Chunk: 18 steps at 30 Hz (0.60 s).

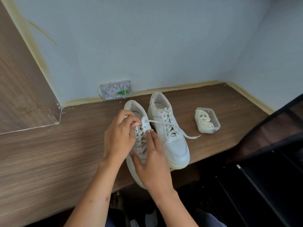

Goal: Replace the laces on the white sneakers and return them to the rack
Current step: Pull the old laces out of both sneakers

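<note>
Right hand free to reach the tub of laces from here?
Probably yes. The right hand rests flat on the near sneaker, holding nothing, and the tub sits uncovered to its right with bare desk between.

1. Wooden desk [65, 153]: brown woodgrain surface, set against the wall.
2. Left sneaker [139, 110] and right sneaker [170, 136]: side by side, centre.
3. Clear plastic box [207, 120] containing laces: right of sneakers, apart.

Bare forearms without sleeves, pale pink nail polish, dark trousers [208, 218]
</note>
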### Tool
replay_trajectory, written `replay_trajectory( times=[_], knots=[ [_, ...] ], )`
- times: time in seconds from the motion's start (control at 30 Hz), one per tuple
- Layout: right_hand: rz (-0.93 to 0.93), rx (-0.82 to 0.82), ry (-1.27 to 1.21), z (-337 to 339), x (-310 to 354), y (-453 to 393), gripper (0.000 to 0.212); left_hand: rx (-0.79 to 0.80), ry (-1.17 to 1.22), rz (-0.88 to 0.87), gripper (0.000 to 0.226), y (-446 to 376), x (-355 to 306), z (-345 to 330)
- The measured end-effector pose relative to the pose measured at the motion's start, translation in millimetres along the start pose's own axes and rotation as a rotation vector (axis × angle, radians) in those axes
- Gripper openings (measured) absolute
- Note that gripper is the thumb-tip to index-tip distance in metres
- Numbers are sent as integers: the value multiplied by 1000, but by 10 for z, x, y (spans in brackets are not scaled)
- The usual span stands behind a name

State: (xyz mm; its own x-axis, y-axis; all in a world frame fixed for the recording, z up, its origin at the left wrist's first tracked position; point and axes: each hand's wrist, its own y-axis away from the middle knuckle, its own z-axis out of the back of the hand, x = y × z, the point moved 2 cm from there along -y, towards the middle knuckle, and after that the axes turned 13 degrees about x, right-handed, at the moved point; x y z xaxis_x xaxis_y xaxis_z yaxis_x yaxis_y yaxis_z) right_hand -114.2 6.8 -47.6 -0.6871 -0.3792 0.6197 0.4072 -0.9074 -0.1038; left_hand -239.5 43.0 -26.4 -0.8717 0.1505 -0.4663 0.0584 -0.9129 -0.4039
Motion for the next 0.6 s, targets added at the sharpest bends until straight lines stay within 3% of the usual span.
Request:
replay_trajectory(
  times=[0.13, 0.23, 0.37, 0.6],
  knots=[
    [-12, 32, 196, -111, -16, 15, 80, -17, 136, 33, 16, 5, 86, -46],
    [10, 66, 196, -93, -60, 4, 82, -49, 315, 0, 13, 10, 160, -25],
    [39, 134, 160, -64, -132, 8, 87, 150, 488, 73, 13, 25, 268, 10],
    [32, 112, 179, -141, -179, -7, 87, -26, 121, 51, 17, 44, 73, 103]
  ],
)
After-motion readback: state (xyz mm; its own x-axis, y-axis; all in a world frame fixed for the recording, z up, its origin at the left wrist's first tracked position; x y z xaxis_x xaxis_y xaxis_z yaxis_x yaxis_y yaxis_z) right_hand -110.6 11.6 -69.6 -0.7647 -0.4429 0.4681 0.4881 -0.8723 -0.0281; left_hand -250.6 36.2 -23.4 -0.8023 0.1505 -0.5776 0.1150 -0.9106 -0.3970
